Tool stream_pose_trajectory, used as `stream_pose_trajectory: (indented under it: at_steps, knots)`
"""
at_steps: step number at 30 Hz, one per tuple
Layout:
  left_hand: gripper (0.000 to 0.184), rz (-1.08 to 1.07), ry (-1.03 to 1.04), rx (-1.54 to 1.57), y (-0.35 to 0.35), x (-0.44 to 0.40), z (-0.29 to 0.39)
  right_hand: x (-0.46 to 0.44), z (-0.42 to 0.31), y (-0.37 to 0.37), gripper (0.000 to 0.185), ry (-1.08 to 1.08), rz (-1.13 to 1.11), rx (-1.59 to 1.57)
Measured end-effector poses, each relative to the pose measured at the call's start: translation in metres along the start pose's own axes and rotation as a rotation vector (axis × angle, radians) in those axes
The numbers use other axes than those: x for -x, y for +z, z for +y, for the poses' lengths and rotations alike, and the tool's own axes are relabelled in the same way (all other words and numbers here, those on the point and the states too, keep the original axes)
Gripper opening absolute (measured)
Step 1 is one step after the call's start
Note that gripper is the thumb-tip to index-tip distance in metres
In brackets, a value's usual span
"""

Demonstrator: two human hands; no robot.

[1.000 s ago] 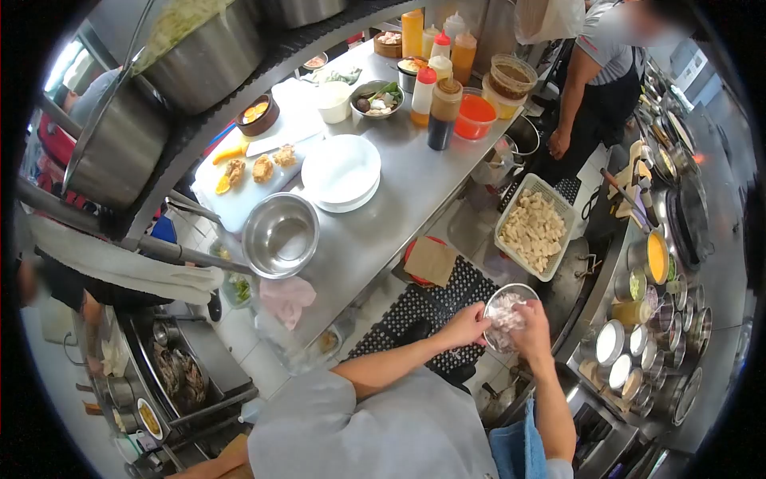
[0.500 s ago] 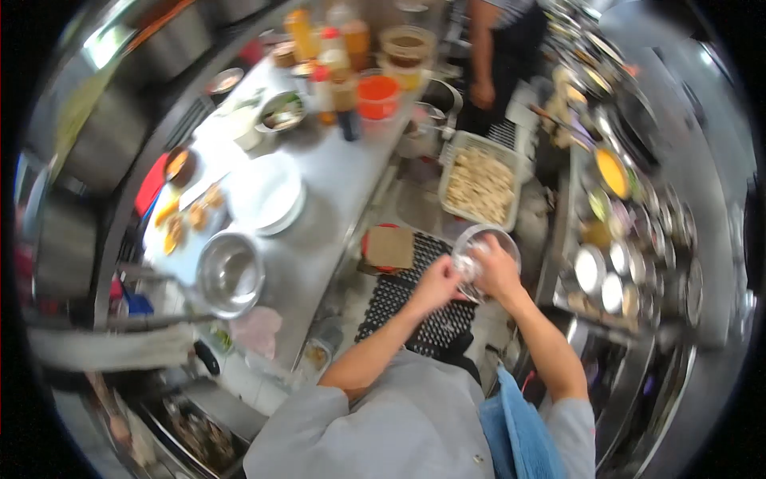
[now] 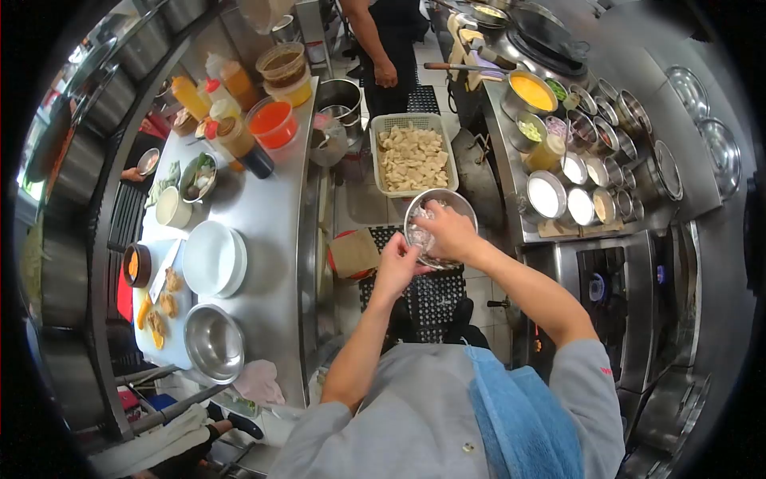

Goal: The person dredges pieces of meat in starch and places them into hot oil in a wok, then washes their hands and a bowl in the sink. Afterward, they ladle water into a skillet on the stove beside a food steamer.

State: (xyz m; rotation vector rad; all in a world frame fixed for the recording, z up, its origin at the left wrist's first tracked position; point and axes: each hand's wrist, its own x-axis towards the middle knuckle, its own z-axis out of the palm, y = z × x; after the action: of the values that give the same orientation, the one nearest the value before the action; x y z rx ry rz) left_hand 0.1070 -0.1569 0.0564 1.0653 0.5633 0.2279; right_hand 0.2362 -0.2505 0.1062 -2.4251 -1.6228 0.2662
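Observation:
A round metal bowl is in front of my body, with whitish, flaky contents inside it. My left hand is closed on the bowl's near left rim. Inside the bowl, my right hand reaches down with bent fingers among the whitish contents; what its fingertips pinch is hidden. Just beyond the bowl is a pale rectangular tub filled with chunky, pale pieces.
The steel counter on the left holds white bowls, an empty metal bowl, a knife and sauce bottles. Stoves and ingredient pots line the right. Another person stands ahead.
My view has swung to the right and sharpened, so the counter and tub appear farther left. Both hands stay at the bowl, the right one reaching into it.

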Motion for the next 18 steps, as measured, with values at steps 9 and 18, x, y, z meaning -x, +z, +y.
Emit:
stream_pose_trajectory:
  at_steps: [9,18]
  knots:
    - [0.014,0.018,-0.073,0.068,-0.001,-0.011,-0.017,-0.016,0.053,-0.017,0.037,0.087,-0.052,-0.380]
    - [0.008,-0.069,-0.127,0.093,0.016,0.000,0.012,0.020,0.038,-0.067,0.080,-0.161,-0.240,-0.015]
